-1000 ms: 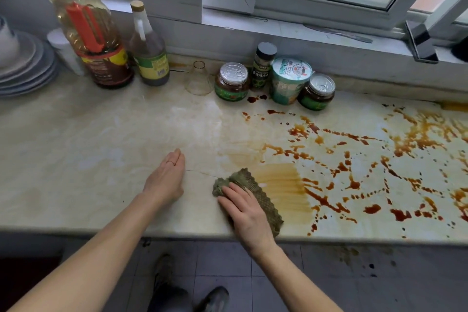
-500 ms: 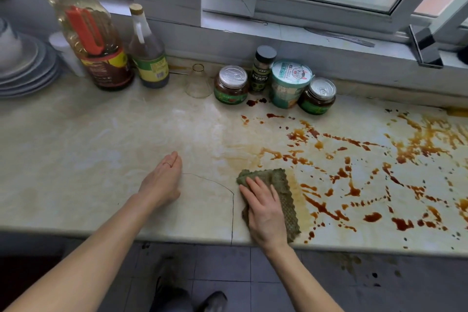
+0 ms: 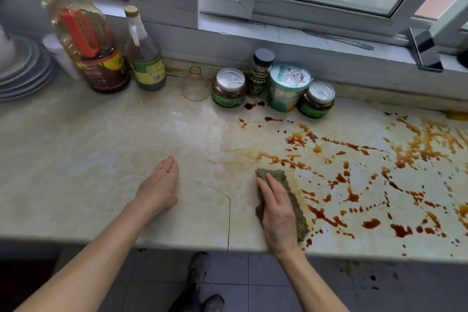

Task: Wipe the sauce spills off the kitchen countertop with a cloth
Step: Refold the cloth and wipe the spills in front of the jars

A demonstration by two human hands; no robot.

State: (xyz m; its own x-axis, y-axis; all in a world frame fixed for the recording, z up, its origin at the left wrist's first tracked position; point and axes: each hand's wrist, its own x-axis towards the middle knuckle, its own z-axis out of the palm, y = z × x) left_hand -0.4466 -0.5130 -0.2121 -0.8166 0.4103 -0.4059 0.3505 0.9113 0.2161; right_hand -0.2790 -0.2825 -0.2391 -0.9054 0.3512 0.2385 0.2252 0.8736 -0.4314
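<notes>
Green cloth (image 3: 291,200) is pressed flat near the countertop's (image 3: 76,159) front edge under the right hand (image 3: 277,213), fingers extended, not clenched; much of it is hidden beneath the palm. The left hand (image 3: 158,189) is laid open on bare stone. Sauce spills (image 3: 354,185) are spread rightward, cut off by the frame. Jars (image 3: 229,87) and bottles (image 3: 144,50) are lined along the back wall.
</notes>
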